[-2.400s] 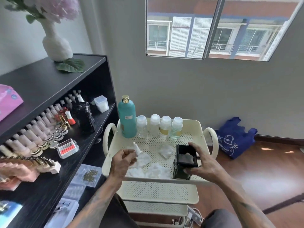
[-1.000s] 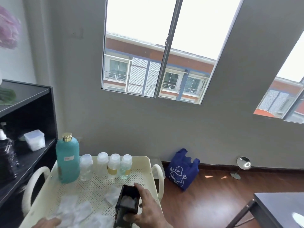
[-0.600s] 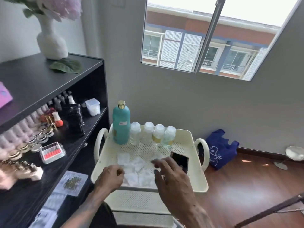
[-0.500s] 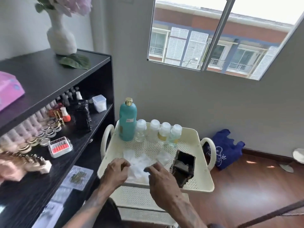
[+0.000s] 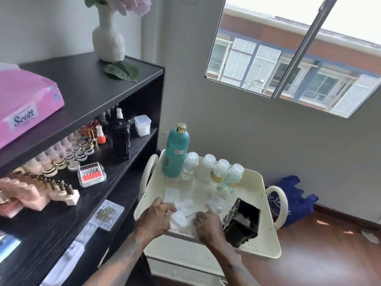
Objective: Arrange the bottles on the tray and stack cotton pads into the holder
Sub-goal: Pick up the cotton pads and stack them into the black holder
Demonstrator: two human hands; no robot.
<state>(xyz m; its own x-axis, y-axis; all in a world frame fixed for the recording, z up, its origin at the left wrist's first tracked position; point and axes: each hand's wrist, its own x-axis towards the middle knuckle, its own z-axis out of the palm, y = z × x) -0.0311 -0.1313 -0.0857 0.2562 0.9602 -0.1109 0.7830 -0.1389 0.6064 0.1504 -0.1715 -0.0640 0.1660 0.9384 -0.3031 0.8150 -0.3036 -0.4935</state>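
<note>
Released since a moment ago, the right hand (image 5: pixel 208 225) joins the left hand (image 5: pixel 157 217) pinching loose cotton pads (image 5: pixel 182 211), gathering them for the black holder (image 5: pixel 242 223) standing beside.

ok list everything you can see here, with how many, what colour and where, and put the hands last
tray: one, cream, perforated, top of a cart
tall bottle: one, teal with gold cap, tray's back left corner
small bottles: four, clear with white caps, in a row beside the tall bottle
cotton pads: several, white, loose on the tray's near left
holder: one, black, tilted, near right of tray, pads inside
shelf unit: one, black, left of cart, holding polish bottles and jars
vase: one, white, shelf top
tissue pack: one, pink, shelf top
bag: one, blue, floor
left hand: on the pads
right hand: pinching a pad
</note>
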